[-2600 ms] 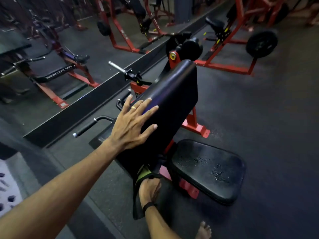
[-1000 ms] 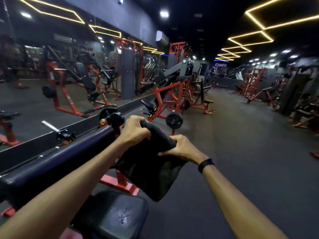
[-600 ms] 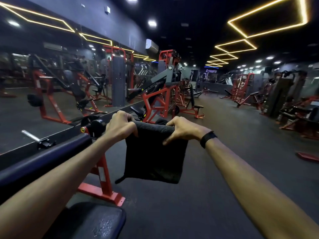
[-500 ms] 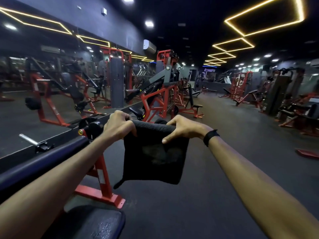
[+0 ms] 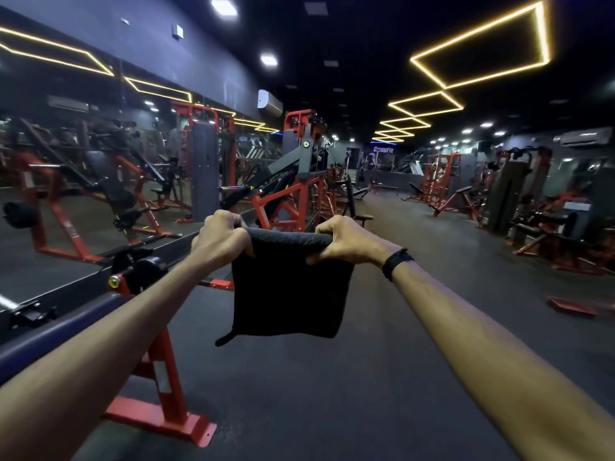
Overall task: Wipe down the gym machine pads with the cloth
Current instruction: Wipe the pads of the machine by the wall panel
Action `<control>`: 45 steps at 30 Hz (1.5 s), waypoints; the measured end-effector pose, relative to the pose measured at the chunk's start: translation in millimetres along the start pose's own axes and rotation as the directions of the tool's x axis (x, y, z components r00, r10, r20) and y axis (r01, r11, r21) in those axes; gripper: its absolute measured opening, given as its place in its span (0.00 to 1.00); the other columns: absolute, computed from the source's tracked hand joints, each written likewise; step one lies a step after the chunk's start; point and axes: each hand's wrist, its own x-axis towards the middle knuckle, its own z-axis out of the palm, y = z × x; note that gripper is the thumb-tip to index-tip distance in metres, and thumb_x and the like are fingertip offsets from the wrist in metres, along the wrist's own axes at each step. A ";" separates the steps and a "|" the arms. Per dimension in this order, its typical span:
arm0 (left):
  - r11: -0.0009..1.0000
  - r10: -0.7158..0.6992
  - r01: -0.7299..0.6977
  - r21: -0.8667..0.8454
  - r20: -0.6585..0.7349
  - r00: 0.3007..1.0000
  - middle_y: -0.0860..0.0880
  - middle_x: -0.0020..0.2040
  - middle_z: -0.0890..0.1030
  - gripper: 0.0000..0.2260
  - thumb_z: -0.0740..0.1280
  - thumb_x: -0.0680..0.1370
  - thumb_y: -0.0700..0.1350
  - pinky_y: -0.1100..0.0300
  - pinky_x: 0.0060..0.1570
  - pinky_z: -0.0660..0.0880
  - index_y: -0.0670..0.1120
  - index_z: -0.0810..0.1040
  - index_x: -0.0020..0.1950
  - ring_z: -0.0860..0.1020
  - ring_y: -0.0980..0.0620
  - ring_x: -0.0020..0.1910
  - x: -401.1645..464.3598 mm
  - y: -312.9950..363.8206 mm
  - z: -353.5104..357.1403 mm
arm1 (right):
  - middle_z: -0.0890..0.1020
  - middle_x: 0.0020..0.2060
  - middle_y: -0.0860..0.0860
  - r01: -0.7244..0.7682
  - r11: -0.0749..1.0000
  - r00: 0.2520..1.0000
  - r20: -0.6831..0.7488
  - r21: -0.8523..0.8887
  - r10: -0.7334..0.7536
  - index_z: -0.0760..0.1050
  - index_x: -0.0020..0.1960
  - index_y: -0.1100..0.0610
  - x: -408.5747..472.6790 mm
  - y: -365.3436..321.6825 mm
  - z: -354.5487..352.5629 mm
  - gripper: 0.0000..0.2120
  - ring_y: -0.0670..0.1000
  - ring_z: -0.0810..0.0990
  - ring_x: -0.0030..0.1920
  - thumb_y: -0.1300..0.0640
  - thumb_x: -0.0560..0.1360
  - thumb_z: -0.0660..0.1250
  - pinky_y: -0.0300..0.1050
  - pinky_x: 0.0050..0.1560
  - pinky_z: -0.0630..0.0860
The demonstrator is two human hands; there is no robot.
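Note:
A dark folded cloth (image 5: pixel 289 291) hangs in the air in front of me, held out at arm's length. My left hand (image 5: pixel 221 239) grips its top left corner and my right hand (image 5: pixel 346 242) grips its top right corner, stretching the top edge flat between them. The machine's long dark back pad (image 5: pixel 63 331) runs along the lower left under my left forearm, on a red frame (image 5: pixel 159 387). The seat pad is out of view.
A mirror wall (image 5: pixel 83 194) lines the left side. Red and black gym machines (image 5: pixel 293 194) stand ahead on the left and along the right (image 5: pixel 532 207). Dark rubber floor (image 5: pixel 332 394) stretches between them. A red plate (image 5: pixel 570 306) lies on the floor at right.
Since 2.6 s ago my view rose from the pads to the room and both hands lifted the cloth. Over the last second they spread it flat; the seat pad dropped out of view.

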 end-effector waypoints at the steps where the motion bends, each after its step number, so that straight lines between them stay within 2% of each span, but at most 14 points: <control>1: 1.000 -0.002 0.002 -0.011 -0.002 1.000 0.51 0.26 0.74 0.12 0.71 0.61 0.35 0.57 0.37 0.67 0.53 0.78 0.26 0.70 0.48 0.31 10.1 -2.7 2.1 | 0.79 0.36 0.49 0.009 1.000 1.000 -0.004 -0.027 -0.009 0.80 0.39 0.55 9.1 2.9 -2.9 0.13 0.45 0.76 0.35 0.51 0.67 0.82 0.39 0.35 0.71; 5: 1.000 0.014 -0.014 -0.022 -0.021 1.000 0.51 0.28 0.75 0.07 0.71 0.61 0.37 0.57 0.37 0.66 0.46 0.76 0.29 0.72 0.49 0.33 43.5 -9.3 10.5 | 0.82 0.38 0.54 -0.002 0.996 0.999 -0.032 -0.086 -0.001 0.81 0.42 0.59 46.6 16.2 -14.2 0.16 0.50 0.79 0.38 0.49 0.66 0.82 0.49 0.38 0.76; 10: 0.999 0.006 -0.005 0.042 -0.023 1.000 0.52 0.30 0.75 0.09 0.73 0.63 0.37 0.55 0.38 0.66 0.46 0.74 0.30 0.72 0.50 0.34 68.9 -31.7 7.2 | 0.77 0.34 0.47 0.029 0.997 1.000 -0.002 -0.069 -0.029 0.76 0.36 0.52 87.9 28.0 5.8 0.15 0.44 0.74 0.34 0.50 0.66 0.82 0.41 0.35 0.70; 16: 0.982 -0.098 0.111 0.151 -0.091 0.991 0.52 0.31 0.76 0.10 0.76 0.62 0.40 0.55 0.36 0.68 0.46 0.75 0.32 0.74 0.48 0.35 78.3 -85.3 -9.8 | 0.75 0.30 0.44 0.127 0.991 0.990 0.069 -0.048 -0.123 0.72 0.31 0.46 145.6 28.2 57.8 0.18 0.42 0.73 0.32 0.48 0.65 0.82 0.46 0.34 0.69; 18: 0.969 -0.139 0.162 0.185 -0.131 0.982 0.52 0.33 0.79 0.11 0.78 0.61 0.42 0.54 0.39 0.71 0.47 0.76 0.32 0.77 0.47 0.38 78.0 -100.9 -20.0 | 0.78 0.32 0.49 0.174 0.984 0.980 0.102 -0.038 -0.170 0.76 0.33 0.49 167.2 26.2 77.9 0.16 0.50 0.76 0.35 0.45 0.64 0.82 0.52 0.37 0.73; 20: 0.956 -0.164 0.202 0.213 -0.184 0.969 0.51 0.34 0.81 0.12 0.79 0.60 0.44 0.54 0.42 0.74 0.47 0.76 0.33 0.79 0.47 0.40 75.4 -116.5 -30.8 | 0.80 0.34 0.55 0.235 0.972 0.965 0.120 -0.012 -0.232 0.78 0.37 0.58 188.0 22.3 97.0 0.22 0.57 0.79 0.39 0.40 0.62 0.80 0.57 0.39 0.75; 25: 0.921 -0.257 0.327 0.212 -0.301 0.918 0.53 0.31 0.78 0.12 0.76 0.54 0.51 0.54 0.38 0.70 0.52 0.77 0.31 0.77 0.49 0.36 57.4 -148.4 -57.3 | 0.80 0.34 0.53 0.399 0.916 0.900 0.176 0.037 -0.399 0.77 0.37 0.59 234.0 0.4 140.9 0.19 0.52 0.78 0.38 0.46 0.64 0.82 0.54 0.40 0.75; 27: 0.902 -0.298 0.389 0.186 -0.382 0.875 0.53 0.29 0.77 0.13 0.74 0.50 0.53 0.53 0.38 0.72 0.52 0.77 0.30 0.75 0.49 0.34 45.6 -159.4 -63.1 | 0.81 0.36 0.54 0.451 0.888 0.857 0.235 0.086 -0.459 0.78 0.39 0.60 249.5 -8.9 158.5 0.20 0.54 0.79 0.39 0.46 0.64 0.82 0.55 0.40 0.76; 31: 0.842 -0.374 0.504 0.191 -0.467 0.801 0.53 0.29 0.76 0.16 0.73 0.49 0.53 0.52 0.39 0.73 0.48 0.74 0.30 0.74 0.49 0.34 16.8 -171.6 -63.7 | 0.78 0.34 0.43 0.518 0.831 0.774 0.303 0.202 -0.556 0.79 0.38 0.57 260.4 -18.9 196.2 0.16 0.46 0.77 0.37 0.48 0.64 0.82 0.52 0.41 0.77; 35: 0.764 -0.479 0.632 0.129 -0.542 0.690 0.53 0.31 0.76 0.15 0.76 0.51 0.51 0.56 0.37 0.67 0.48 0.74 0.30 0.73 0.51 0.35 -34.2 -183.9 -46.8 | 0.80 0.38 0.55 0.565 0.760 0.643 0.408 0.320 -0.649 0.78 0.41 0.64 248.1 -24.2 247.5 0.20 0.49 0.76 0.38 0.50 0.65 0.82 0.49 0.39 0.73; 37: 0.698 -0.544 0.709 0.098 -0.571 0.615 0.54 0.32 0.75 0.15 0.80 0.55 0.49 0.57 0.37 0.67 0.49 0.75 0.30 0.73 0.51 0.35 -64.7 -192.4 -36.5 | 0.81 0.36 0.55 0.570 0.735 0.581 0.452 0.368 -0.677 0.79 0.40 0.61 238.3 -26.8 276.7 0.19 0.50 0.77 0.36 0.48 0.65 0.82 0.53 0.38 0.75; 40: 0.644 -0.603 0.765 0.000 -0.616 0.507 0.53 0.30 0.76 0.14 0.79 0.51 0.52 0.57 0.35 0.71 0.55 0.78 0.31 0.74 0.50 0.32 -116.4 -204.1 -17.8 | 0.81 0.34 0.51 0.594 0.691 0.498 0.487 0.412 -0.718 0.78 0.38 0.57 208.0 -30.1 314.1 0.17 0.47 0.78 0.35 0.48 0.65 0.82 0.52 0.38 0.76; 44: 0.587 -0.666 0.799 -0.130 -0.638 0.385 0.48 0.28 0.77 0.17 0.83 0.58 0.40 0.60 0.27 0.70 0.48 0.74 0.30 0.74 0.49 0.25 -182.2 -217.9 15.4 | 0.76 0.30 0.49 0.625 0.610 0.325 0.547 0.488 -0.771 0.73 0.35 0.59 157.6 -29.9 360.7 0.23 0.45 0.71 0.31 0.43 0.64 0.82 0.50 0.33 0.68; 45: 0.573 -0.695 0.808 -0.138 -0.604 0.391 0.46 0.29 0.77 0.17 0.83 0.59 0.38 0.59 0.26 0.71 0.46 0.74 0.31 0.74 0.48 0.25 -191.9 -220.3 21.3 | 0.74 0.29 0.49 0.619 0.610 0.284 0.584 0.494 -0.761 0.72 0.35 0.61 149.9 -28.2 366.4 0.25 0.44 0.68 0.30 0.44 0.65 0.82 0.49 0.32 0.66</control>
